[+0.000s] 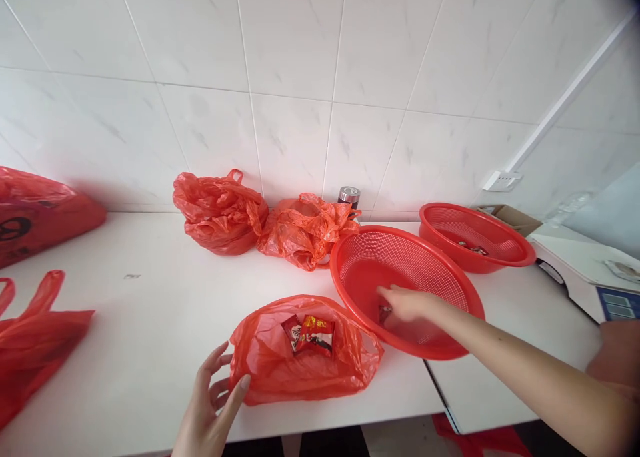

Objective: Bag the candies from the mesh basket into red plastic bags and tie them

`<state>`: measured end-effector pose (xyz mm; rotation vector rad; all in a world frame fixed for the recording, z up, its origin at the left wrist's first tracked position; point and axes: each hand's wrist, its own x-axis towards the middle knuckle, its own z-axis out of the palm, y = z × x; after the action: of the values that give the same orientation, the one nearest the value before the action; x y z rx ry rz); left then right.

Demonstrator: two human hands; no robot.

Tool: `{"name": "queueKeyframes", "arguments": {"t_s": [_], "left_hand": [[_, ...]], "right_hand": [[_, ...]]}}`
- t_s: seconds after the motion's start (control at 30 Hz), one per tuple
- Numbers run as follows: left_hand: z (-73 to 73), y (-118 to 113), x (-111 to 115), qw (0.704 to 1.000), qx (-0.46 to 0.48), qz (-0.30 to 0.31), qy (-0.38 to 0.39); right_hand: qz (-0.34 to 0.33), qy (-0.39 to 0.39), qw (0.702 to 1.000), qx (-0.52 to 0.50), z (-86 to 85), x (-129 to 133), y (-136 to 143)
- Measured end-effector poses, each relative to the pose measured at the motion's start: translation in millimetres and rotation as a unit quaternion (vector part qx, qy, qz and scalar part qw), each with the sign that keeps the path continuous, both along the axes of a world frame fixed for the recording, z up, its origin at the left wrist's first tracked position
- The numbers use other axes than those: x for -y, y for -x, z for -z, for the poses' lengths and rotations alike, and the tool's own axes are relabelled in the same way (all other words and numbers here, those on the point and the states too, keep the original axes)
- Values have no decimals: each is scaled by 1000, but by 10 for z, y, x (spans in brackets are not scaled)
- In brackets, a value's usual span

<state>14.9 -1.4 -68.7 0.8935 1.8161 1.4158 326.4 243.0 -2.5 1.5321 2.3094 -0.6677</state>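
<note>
A red plastic bag [260,377] lies on the white table with its mouth spread wide. Inside it are small wrapped snack packets, a red one with yellow lettering [319,334] among them. My left hand [213,394] is at the bag's left edge, fingers apart and loosely curved, the thumb against the near side. Down in the red perforated basket [473,304] right of the bag, my right hand [407,304] has its fingers bent around a small dark-red wrapped packet [384,313], partly hidden by the fingers. The bag's right side touches the basket.
Behind stand two crumpled red bags [220,214] [305,227] and a metal-lidded container [349,194]. A second red basket [510,244] holds a few packets. At right are a scale [580,260] and a cardboard box [520,218]. More red bags [45,350] lie left.
</note>
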Motion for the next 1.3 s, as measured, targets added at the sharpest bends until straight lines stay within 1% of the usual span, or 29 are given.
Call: {"name": "queueKeyframes", "arguments": {"t_s": [0.07,0.13,0.2,0.27,0.33,0.37,0.43,0.5,0.53,0.57,0.6,0.63,0.7,0.77,0.83,0.9,0.97,1.03,1.1,1.13,1.2,1.23,1.27,1.3], "left_hand": [[59,54,-11,1000,0,11,9],[95,98,-17,999,-11,37,16],[85,118,-10,997,-36,64,12],[26,109,10,996,-54,74,1],[-67,73,33,997,-43,62,-4],[-118,47,43,998,-26,52,-4],[-217,-9,50,999,16,36,-1],[-302,-64,36,998,55,35,0],[-337,-87,21,997,72,41,-5],[-366,-106,3,995,88,50,-13],[-390,-121,-17,993,103,62,-20],[-410,-133,-36,990,115,74,-27],[-438,-142,-67,986,133,90,-35],[-461,-126,-79,985,146,82,-34],[-489,-77,-65,984,166,62,-36],[-530,8,-28,979,193,57,-45],[-577,115,23,973,217,54,-60],[-617,218,73,970,228,43,-72],[-645,305,102,968,236,29,-83],[-658,343,103,966,241,29,-87],[-698,417,73,964,247,27,-97],[-734,456,42,963,247,21,-105],[-785,495,1,962,244,12,-119],[-854,535,-48,961,240,-1,-140]], "right_hand": [[26,8,1000,6,37,160,7],[47,7,999,7,84,283,47],[50,11,999,3,106,321,85],[53,11,999,-6,77,272,99],[60,4,998,-20,-27,182,93],[65,-2,998,-28,-110,143,93],[73,-20,996,-53,-329,120,126],[60,-25,990,-127,-563,205,242],[41,-20,983,-179,-655,289,338],[12,-8,972,-233,-715,394,459],[-21,9,962,-272,-736,512,599],[-53,28,955,-290,-716,634,751],[-100,55,955,-275,-591,853,1054],[-130,22,962,-239,-450,997,1291],[-151,-43,965,-209,-401,1058,1404],[-170,-101,962,-189,-457,1073,1375],[-205,-136,954,-172,-537,1100,1229],[-263,-126,943,-160,-549,1171,1017],[-320,-92,931,-147,-477,1261,797],[-339,-84,927,-136,-433,1296,701],[-355,-104,922,-110,-405,1305,556],[-355,-125,921,-102,-443,1274,511],[-350,-150,919,-105,-523,1221,483],[-336,-178,917,-123,-639,1151,470]]}}
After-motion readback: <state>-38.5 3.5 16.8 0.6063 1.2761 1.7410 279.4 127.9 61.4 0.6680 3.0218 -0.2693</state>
